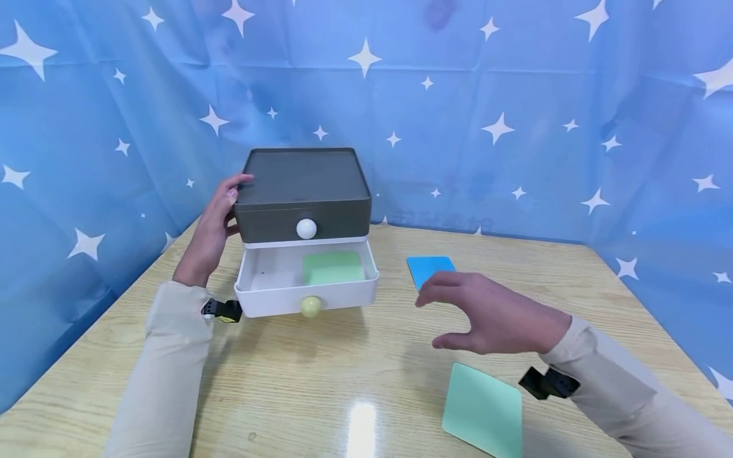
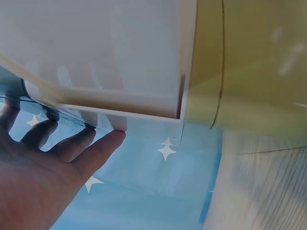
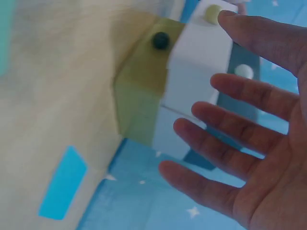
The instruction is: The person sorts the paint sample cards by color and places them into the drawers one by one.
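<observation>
1. Head view: I had the chest (image 1: 303,175) before me on the table (image 1: 321,394), its white drawer (image 1: 258,301) pulled out towards me. The green card (image 1: 333,267) lay inside, to the right of the drawer's middle. The step in hand, as I judged it, was stowing cards, with this one already in place. The blue card (image 1: 428,268) and the mint card (image 1: 483,407) lay outside on the wood. My next move seemed to call either for a reach to the drawer front, to push it in while the chest was braced, or for picking up another card; I could not tell which. My left hand (image 1: 210,232) rested at the chest's left side, one digit over its top edge. My right hand (image 1: 487,315) was above the table, thumb and fingers wide apart with nothing between them, and hid a corner of the blue card.

2. Left wrist view: my four fingers were extended and a little spread, the nearest fingertip meeting the white side above the olive base (image 2: 259,62). They were not wrapped round anything; how hard they pressed I could not tell.

3. Right wrist view: my right fingers were spread, the palm bare. My thumb overlapped the yellow knob (image 3: 212,14) only along the line of sight; the head view showed the hand well apart from the drawer.
</observation>
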Demonstrator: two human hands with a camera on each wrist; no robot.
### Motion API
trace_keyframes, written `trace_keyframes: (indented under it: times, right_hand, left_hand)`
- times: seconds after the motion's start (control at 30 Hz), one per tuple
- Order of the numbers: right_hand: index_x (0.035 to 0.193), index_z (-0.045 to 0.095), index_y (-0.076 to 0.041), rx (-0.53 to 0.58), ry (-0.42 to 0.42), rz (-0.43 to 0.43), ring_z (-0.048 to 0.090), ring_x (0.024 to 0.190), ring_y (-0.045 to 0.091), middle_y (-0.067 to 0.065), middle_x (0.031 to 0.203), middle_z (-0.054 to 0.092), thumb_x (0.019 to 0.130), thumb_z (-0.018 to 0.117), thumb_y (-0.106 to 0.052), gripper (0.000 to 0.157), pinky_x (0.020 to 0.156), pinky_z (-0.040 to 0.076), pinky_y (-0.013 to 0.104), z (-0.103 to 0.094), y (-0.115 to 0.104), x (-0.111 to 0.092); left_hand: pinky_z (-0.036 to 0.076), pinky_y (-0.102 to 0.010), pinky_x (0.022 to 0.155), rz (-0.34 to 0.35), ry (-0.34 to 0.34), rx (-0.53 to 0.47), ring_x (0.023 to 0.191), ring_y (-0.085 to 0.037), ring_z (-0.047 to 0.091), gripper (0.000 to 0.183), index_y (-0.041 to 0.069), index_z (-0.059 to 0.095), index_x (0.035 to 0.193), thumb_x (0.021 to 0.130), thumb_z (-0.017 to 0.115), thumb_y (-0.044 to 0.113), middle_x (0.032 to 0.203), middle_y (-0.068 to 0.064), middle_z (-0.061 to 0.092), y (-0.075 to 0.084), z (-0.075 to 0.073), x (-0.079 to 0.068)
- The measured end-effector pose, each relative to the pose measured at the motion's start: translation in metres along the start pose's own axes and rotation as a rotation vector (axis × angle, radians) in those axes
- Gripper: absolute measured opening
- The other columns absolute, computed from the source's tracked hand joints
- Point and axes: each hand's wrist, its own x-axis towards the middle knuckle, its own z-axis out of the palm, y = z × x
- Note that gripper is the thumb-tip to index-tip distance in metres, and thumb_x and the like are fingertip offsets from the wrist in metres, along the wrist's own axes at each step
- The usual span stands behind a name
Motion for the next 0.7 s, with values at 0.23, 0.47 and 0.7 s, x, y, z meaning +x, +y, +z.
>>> trace_keyframes:
  times: [0.23, 0.47, 0.7]
  right_hand:
    - [0.129, 0.062, -0.018, 0.003, -0.145, 0.134, 0.063, 0.115, 0.023, 0.0, 0.132, 0.057, 0.083, 0.076, -0.055, 0.061, 0.088, 0.056, 0.038, 0.023, 0.001, -0.032]
    - [0.128, 0.062, -0.023, -0.033, -0.145, 0.129, 0.064, 0.108, 0.023, 0.002, 0.132, 0.058, 0.078, 0.071, -0.07, 0.07, 0.074, 0.056, 0.033, 0.061, 0.005, -0.062]
    - [0.129, 0.058, -0.03, -0.007, -0.158, 0.139, 0.058, 0.11, 0.023, -0.001, 0.13, 0.056, 0.073, 0.069, -0.077, 0.074, 0.068, 0.054, 0.033, 0.072, 0.008, -0.07]
  left_hand:
    - [0.023, -0.073, 0.112, 0.004, 0.003, 0.002, 0.15, -0.044, 0.024, 0.053, 0.03, 0.031, 0.156, 0.108, 0.024, 0.049, 0.168, -0.003, 0.016, -0.001, -0.001, 0.001]
    - [0.025, -0.07, 0.111, 0.011, -0.001, -0.021, 0.148, -0.042, 0.027, 0.053, 0.029, 0.032, 0.156, 0.108, 0.024, 0.049, 0.167, -0.005, 0.019, -0.002, 0.002, 0.001]
    - [0.026, -0.069, 0.111, 0.001, 0.003, -0.005, 0.148, -0.041, 0.028, 0.052, 0.03, 0.032, 0.155, 0.108, 0.024, 0.05, 0.166, -0.006, 0.02, -0.001, 0.001, 0.001]
